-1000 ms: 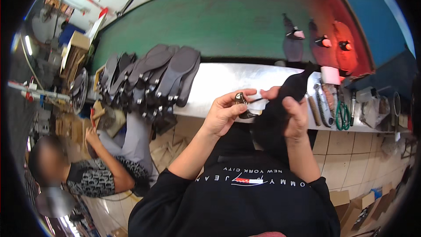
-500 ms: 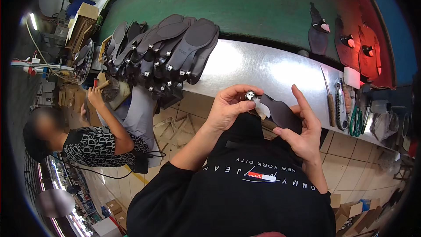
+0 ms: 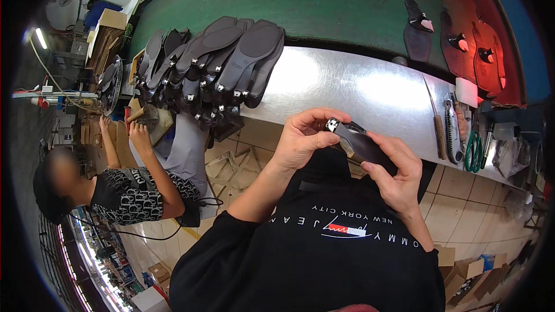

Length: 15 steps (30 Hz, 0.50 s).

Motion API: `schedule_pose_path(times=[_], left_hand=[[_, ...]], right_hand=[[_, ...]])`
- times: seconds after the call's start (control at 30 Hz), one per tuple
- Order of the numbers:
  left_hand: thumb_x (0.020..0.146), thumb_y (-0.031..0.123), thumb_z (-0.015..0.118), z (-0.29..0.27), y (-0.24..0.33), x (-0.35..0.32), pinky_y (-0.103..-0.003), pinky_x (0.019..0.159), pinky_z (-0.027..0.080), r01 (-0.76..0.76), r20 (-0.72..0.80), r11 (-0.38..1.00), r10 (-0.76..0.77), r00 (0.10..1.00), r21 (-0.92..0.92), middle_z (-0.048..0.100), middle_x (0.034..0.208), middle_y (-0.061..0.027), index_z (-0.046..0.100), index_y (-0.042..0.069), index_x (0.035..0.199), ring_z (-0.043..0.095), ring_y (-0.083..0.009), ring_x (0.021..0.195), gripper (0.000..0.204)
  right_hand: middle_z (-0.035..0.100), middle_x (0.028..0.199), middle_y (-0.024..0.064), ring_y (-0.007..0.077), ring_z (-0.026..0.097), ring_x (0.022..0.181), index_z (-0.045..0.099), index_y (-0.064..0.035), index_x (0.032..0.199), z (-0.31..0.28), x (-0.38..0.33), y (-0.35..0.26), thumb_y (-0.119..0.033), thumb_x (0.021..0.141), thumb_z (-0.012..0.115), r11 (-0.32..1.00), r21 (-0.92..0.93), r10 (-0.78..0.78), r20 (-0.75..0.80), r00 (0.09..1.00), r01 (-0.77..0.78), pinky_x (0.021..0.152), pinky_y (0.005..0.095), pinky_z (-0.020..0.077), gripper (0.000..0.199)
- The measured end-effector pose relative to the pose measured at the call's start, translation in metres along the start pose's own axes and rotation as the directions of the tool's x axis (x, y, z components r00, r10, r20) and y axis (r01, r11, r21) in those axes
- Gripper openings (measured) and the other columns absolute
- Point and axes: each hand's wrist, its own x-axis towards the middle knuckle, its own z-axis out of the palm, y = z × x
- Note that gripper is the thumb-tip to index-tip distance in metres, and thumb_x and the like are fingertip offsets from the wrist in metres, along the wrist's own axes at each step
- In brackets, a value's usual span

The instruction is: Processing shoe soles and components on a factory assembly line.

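Observation:
In front of my chest I hold a dark grey shoe sole (image 3: 368,148) between both hands. My left hand (image 3: 305,140) pinches its narrow end between thumb and fingers, by a shiny silver-and-black tip (image 3: 332,125). My right hand (image 3: 398,169) grips the broader end, thumb on the near side and fingers along the far edge. A black curved piece shows behind the sole, partly hidden. To the left, a pile of similar soles (image 3: 245,52) lies across the bench edge, several with shiny tips facing me.
A metal bench top (image 3: 341,81) fronts a green belt surface (image 3: 347,6). On the right are an awl (image 3: 437,133), a cutter knife (image 3: 452,130) and green-handled scissors (image 3: 474,153). Strapped soles (image 3: 418,40) lie under red light. A co-worker (image 3: 133,190) sits at left, holding a red-handled tool.
The sole has turned in my hands, and its pale patch no longer shows. My right fingers have closed onto its edge. The co-worker's arms have moved.

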Motion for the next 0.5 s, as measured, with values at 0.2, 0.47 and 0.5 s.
schedule_pose_path(times=[0.2, 0.47, 0.5], left_hand=[[0.077, -0.004, 0.069, 0.0013, -0.0003, -0.0006, -0.025, 0.080, 0.052, 0.006, -0.006, 1.000, -0.006, 1.000, 0.004, 0.066, 0.111, -0.0104, 0.064, 0.001, 0.111, 0.062, -0.0126, 0.095, 0.034], [0.074, -0.009, 0.070, 0.0013, 0.0046, -0.0038, -0.025, 0.078, 0.054, -0.011, -0.005, 0.992, 0.011, 1.000, 0.125, 0.064, 0.114, -0.0146, 0.068, -0.002, 0.108, 0.063, -0.0183, 0.099, 0.035], [0.074, -0.009, 0.070, 0.0012, 0.0049, -0.0043, -0.025, 0.078, 0.054, -0.003, -0.002, 0.992, 0.003, 1.000, 0.125, 0.064, 0.114, -0.0146, 0.068, -0.002, 0.108, 0.063, -0.0183, 0.099, 0.035]], right_hand=[[0.067, 0.095, 0.0134, 0.0202, 0.065, 0.083, 0.064, -0.0003, 0.116, 0.0006, -0.0014, 0.0008, 0.004, 0.070, 0.073, 1.000, 0.020, 0.004, -0.002, 1.000, -0.004, 0.074, 0.0275, 0.0494, 0.047], [0.064, 0.088, 0.0121, 0.0192, 0.064, 0.077, 0.065, -0.0014, 0.115, -0.0006, -0.0006, -0.0039, 0.002, 0.071, 0.073, 0.999, -0.046, 0.017, 0.021, 1.000, -0.016, 0.068, 0.0267, 0.0488, 0.045], [0.064, 0.086, 0.0118, 0.0195, 0.063, 0.075, 0.065, -0.0015, 0.115, -0.0007, -0.0004, -0.0046, 0.001, 0.071, 0.073, 0.998, -0.062, 0.007, 0.025, 1.000, -0.006, 0.066, 0.0269, 0.0488, 0.044]])
